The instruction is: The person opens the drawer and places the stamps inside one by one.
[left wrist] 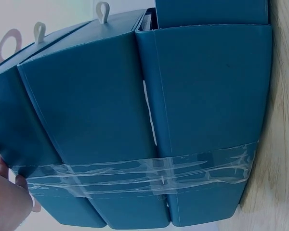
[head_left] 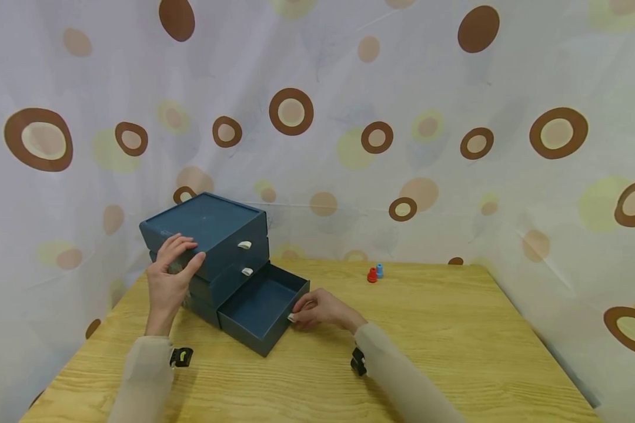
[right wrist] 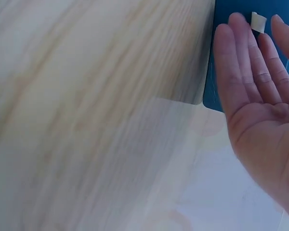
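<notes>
A dark blue three-drawer box (head_left: 211, 220) stands on the wooden table, its bottom drawer (head_left: 261, 302) pulled out and its inside bare. My left hand (head_left: 171, 276) rests on the box's upper left edge, fingers on the top and thumb near the side. In the left wrist view, part of that hand (left wrist: 7, 199) shows beside the taped side wall. At the bottom drawer's front is my right hand (head_left: 325, 309), close around the white pull tab (head_left: 291, 318). The right wrist view shows its fingers nearly straight, with a gap between thumb and tab (right wrist: 258, 22).
A small red piece (head_left: 372, 275) and a light blue piece (head_left: 379, 271) stand together toward the table's back. White tabs (head_left: 245, 245) mark the upper two drawers, which are closed. Clear tape (left wrist: 135, 178) runs across the box's side. Patterned cloth (head_left: 323, 147) hangs behind the table (head_left: 428, 341).
</notes>
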Action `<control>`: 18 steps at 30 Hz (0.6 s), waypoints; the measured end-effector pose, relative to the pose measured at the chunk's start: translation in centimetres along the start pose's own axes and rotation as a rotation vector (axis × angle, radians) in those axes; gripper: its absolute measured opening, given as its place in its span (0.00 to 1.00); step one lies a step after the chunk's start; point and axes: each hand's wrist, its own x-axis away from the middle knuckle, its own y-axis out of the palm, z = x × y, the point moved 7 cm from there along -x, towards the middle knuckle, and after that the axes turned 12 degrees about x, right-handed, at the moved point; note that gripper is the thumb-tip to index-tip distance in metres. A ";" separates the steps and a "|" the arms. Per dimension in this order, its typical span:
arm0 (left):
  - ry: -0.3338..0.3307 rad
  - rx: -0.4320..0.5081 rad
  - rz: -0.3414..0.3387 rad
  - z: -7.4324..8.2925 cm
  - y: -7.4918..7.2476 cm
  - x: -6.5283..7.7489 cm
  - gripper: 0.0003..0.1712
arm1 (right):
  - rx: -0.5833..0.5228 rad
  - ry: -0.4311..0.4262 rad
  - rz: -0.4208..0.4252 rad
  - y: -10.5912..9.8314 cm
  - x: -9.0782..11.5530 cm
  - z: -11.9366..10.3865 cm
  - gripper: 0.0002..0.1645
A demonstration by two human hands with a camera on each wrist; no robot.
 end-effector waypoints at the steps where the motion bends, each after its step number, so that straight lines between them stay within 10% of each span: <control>1: 0.001 0.003 0.000 0.0 0.0 0.0 0.14 | -0.001 -0.009 -0.003 -0.1 0.2 0.1 0.14; 18: 0.014 0.010 0.004 -0.1 0.1 -0.1 0.14 | -0.099 0.047 0.137 -5.2 3.0 3.0 0.25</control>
